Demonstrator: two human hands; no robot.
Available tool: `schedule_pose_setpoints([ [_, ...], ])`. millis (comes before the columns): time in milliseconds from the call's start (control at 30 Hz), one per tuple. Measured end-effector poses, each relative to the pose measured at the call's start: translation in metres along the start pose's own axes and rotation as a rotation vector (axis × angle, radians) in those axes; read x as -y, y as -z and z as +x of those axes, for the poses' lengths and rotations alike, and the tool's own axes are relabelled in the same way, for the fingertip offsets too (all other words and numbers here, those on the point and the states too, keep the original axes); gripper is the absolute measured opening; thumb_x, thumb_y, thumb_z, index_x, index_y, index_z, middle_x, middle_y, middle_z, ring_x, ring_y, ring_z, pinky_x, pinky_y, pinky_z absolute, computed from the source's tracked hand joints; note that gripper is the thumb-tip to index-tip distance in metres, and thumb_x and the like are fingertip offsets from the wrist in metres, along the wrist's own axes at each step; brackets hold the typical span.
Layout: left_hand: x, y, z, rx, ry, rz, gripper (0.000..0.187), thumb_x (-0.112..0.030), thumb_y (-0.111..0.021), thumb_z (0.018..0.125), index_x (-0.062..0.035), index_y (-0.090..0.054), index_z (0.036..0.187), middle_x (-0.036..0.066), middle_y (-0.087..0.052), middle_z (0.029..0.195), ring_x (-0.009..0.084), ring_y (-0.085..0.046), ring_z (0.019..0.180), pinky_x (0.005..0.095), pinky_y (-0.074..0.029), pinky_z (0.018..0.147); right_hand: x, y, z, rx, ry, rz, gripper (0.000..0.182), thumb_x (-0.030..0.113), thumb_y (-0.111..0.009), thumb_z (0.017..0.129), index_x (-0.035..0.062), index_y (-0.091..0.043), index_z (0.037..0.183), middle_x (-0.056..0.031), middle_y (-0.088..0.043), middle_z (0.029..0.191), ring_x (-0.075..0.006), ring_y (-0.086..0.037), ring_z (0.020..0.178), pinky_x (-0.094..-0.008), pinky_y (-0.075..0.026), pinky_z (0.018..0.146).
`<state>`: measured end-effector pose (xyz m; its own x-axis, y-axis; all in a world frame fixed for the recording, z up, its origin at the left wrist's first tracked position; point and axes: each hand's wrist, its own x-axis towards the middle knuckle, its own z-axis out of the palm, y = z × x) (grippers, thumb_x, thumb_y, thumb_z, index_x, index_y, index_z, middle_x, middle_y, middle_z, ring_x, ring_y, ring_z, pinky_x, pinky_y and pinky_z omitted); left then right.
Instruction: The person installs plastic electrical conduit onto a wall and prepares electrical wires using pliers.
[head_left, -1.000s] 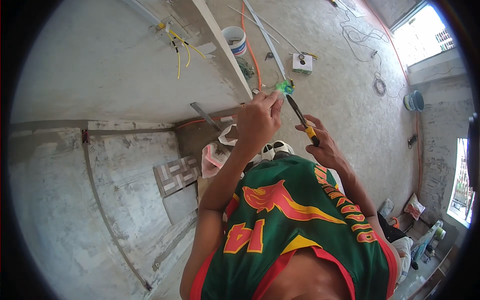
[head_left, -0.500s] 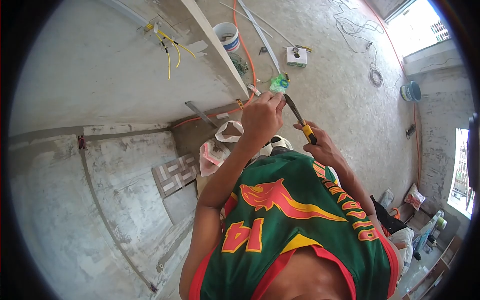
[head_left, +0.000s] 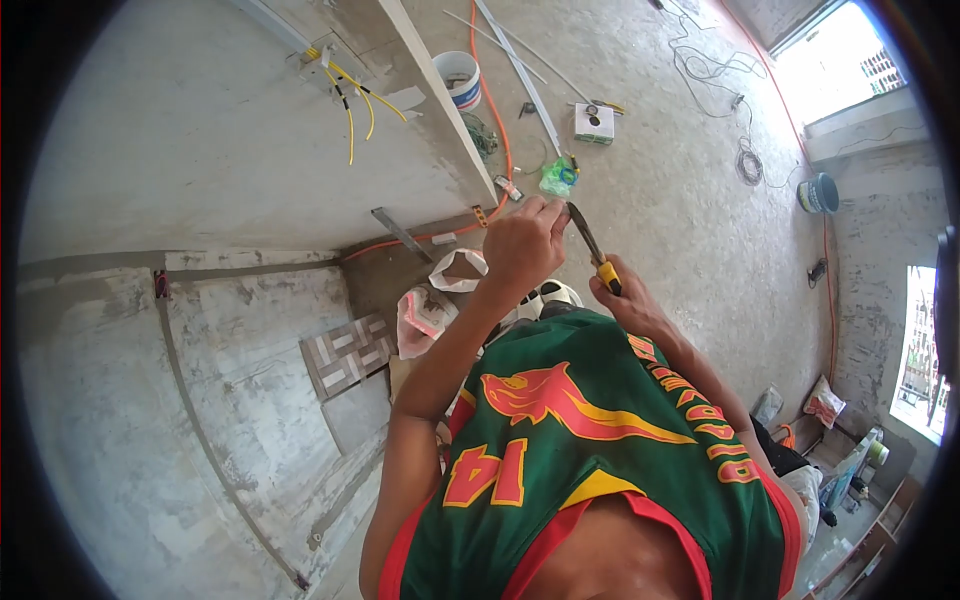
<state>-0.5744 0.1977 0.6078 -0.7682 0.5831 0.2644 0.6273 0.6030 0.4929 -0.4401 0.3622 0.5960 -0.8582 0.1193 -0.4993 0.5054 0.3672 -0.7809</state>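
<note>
At centre frame, the right hand [head_left: 625,300] grips the yellow-handled pliers [head_left: 590,245], their dark tip meeting the left hand [head_left: 522,245], whose fingers are pinched closed on something too small to make out. Beyond, a green bag [head_left: 556,177] lies on the concrete floor [head_left: 680,200] near a white bucket [head_left: 462,78]

Bare grey plaster wall [head_left: 180,150] at left, yellow wires [head_left: 350,95] hanging from an opening. Rough concrete floor [head_left: 680,200] strewn with cables, an orange hose [head_left: 497,110], a white bucket [head_left: 462,78]. Bright daylight through window [head_left: 835,55] at upper right.
</note>
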Motion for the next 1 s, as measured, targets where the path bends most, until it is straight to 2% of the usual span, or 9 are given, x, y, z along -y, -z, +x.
schedule_pose_setpoints([
  [233,0.010,-0.002,-0.009,0.024,-0.001,0.003,0.021,-0.021,-0.065,0.091,-0.0064,-0.071,0.104,0.012,-0.067,0.089,0.0335,-0.068,0.072,0.0438,-0.053,0.060,-0.019,-0.011,0.015,0.037,0.096,0.035,0.045,0.038,-0.061,0.094,0.0010,-0.053,0.119,-0.0172,-0.061,0.092,-0.0263,-0.056,0.082,-0.0405,-0.045,0.076],
  [333,0.008,0.004,-0.006,0.043,-0.030,-0.006,0.020,-0.020,-0.065,0.091,-0.0062,-0.070,0.104,0.012,-0.067,0.088,0.0334,-0.068,0.072,0.0433,-0.053,0.060,-0.040,-0.019,0.030,-0.042,0.168,-0.061,0.044,0.037,-0.063,0.092,0.0008,-0.053,0.113,-0.0184,-0.060,0.089,-0.0267,-0.054,0.078,-0.0411,-0.045,0.072],
  [433,0.011,0.018,0.001,-0.052,-0.047,-0.046,0.015,-0.020,-0.065,0.090,-0.0066,-0.067,0.097,0.009,-0.063,0.081,0.0294,-0.067,0.070,0.0414,-0.052,0.059,-0.099,-0.033,0.070,-0.203,0.042,-0.162,0.043,0.037,-0.065,0.089,0.0002,-0.053,0.106,-0.0219,-0.062,0.089,-0.0313,-0.059,0.079,-0.0433,-0.046,0.072],
  [500,0.016,0.039,0.008,-0.096,-0.042,-0.175,0.019,-0.019,-0.065,0.091,-0.0045,-0.069,0.102,0.010,-0.064,0.082,0.0294,-0.066,0.070,0.0407,-0.052,0.059,-0.153,-0.027,0.089,-0.245,-0.130,-0.258,0.042,0.039,-0.063,0.088,-0.0002,-0.051,0.100,-0.0215,-0.059,0.086,-0.0332,-0.061,0.083,-0.0456,-0.047,0.074],
  [567,0.021,0.064,0.009,-0.082,0.000,-0.283,0.025,-0.017,-0.065,0.092,-0.0014,-0.070,0.111,0.011,-0.065,0.084,0.0294,-0.067,0.070,0.0389,-0.051,0.061,-0.195,-0.021,0.089,-0.316,-0.136,-0.244,0.043,0.039,-0.065,0.087,-0.0008,-0.051,0.096,-0.0248,-0.061,0.085,-0.0372,-0.063,0.086,-0.0487,-0.047,0.074],
  [667,0.030,0.077,0.012,-0.126,-0.050,-0.353,0.028,-0.013,-0.066,0.092,-0.0016,-0.069,0.117,0.011,-0.064,0.079,0.0211,-0.063,0.062,0.0350,-0.050,0.057,-0.195,-0.016,0.074,-0.289,-0.232,-0.386,0.045,0.038,-0.068,0.085,-0.0014,-0.052,0.101,-0.0260,-0.064,0.086,-0.0404,-0.064,0.084,-0.0493,-0.048,0.074],
  [733,0.027,0.090,0.016,-0.137,-0.040,-0.362,0.029,-0.013,-0.068,0.091,-0.0017,-0.069,0.118,0.011,-0.065,0.081,0.0210,-0.065,0.065,0.0340,-0.051,0.059,-0.204,-0.017,0.067,-0.261,-0.265,-0.365,0.048,0.037,-0.069,0.084,-0.0028,-0.054,0.105,-0.0282,-0.066,0.088,-0.0446,-0.065,0.086,-0.0507,-0.049,0.075],
  [867,0.021,0.103,0.024,-0.270,-0.070,-0.437,0.030,-0.017,-0.071,0.090,-0.0016,-0.068,0.116,0.009,-0.066,0.082,0.0214,-0.067,0.068,0.0311,-0.054,0.064,-0.234,-0.033,0.067,-0.238,-0.283,-0.334,0.046,0.040,-0.068,0.082,-0.0027,-0.060,0.095,-0.0265,-0.067,0.087,-0.0429,-0.066,0.085,-0.0496,-0.050,0.073],
  [1000,0.015,0.124,0.027,-0.206,-0.004,-0.472,0.025,-0.013,-0.072,0.089,-0.0017,-0.068,0.111,0.009,-0.066,0.086,0.0205,-0.067,0.075,0.0300,-0.055,0.067,-0.248,-0.040,0.060,-0.167,-0.284,-0.344,0.043,0.042,-0.067,0.082,-0.0005,-0.063,0.091,-0.0246,-0.067,0.085,-0.0412,-0.067,0.083,-0.0487,-0.050,0.072],
])
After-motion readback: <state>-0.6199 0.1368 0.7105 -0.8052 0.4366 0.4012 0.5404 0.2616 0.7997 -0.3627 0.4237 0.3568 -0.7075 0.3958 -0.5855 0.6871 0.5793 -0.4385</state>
